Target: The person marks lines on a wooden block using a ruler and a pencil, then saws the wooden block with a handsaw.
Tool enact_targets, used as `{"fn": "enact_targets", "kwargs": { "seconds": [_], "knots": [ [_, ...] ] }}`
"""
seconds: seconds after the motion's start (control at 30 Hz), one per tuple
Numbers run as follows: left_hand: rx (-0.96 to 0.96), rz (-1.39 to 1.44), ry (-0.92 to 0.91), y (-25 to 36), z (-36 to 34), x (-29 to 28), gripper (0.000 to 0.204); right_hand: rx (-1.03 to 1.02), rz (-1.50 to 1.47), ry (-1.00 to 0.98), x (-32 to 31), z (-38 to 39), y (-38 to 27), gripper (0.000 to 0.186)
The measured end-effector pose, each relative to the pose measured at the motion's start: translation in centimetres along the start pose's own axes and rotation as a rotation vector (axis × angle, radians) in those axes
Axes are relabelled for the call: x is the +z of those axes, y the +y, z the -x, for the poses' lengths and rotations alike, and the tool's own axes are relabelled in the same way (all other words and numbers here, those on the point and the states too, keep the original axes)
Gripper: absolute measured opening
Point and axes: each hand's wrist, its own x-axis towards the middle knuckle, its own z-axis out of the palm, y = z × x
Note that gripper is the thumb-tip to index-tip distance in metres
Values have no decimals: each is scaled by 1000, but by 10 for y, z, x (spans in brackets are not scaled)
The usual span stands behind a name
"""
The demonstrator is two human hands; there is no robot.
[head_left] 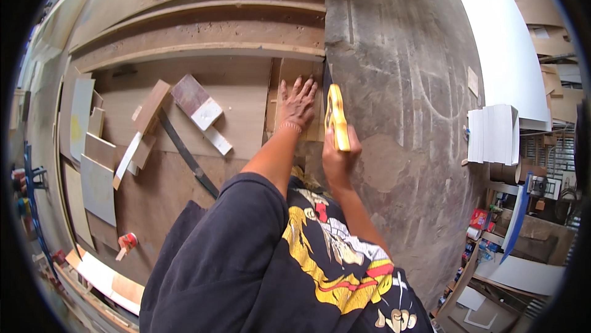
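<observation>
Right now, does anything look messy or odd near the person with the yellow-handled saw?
Yes: left of the left hand, wood offcuts lie askew at different angles, some overlapping. Right of the yellow-handled saw, the floor looks blotchy and scuffed.

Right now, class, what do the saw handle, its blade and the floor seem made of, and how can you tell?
Saw handle: probably smooth plastic, judging by its even, bright yellow. Blade: likely metal; only a narrow dark strip shows, so its finish is unclear. Floor: seemingly bare, worn concrete, from its grey, blotchy, scuffed surface.
</observation>
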Motion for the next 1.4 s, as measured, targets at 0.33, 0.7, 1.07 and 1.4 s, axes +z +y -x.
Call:
{"fn": "enact_targets", "kwargs": {
  "seconds": [0.33,0.7,1.07,1.4],
  "knots": [
    [3,-4,47,1,-2,10,59,-91,167,65,-5,-2,10,14],
    [-7,55,79,8,-3,15,50,-155,107,132,15,-26,34,9],
    [-1,60,81,-2,1,14,61,20,-23,128,32,-27,38,15],
    [-65,12,84,7,-3,17,51,-47,-88,41,24,-38,49,13]
  ]
}}
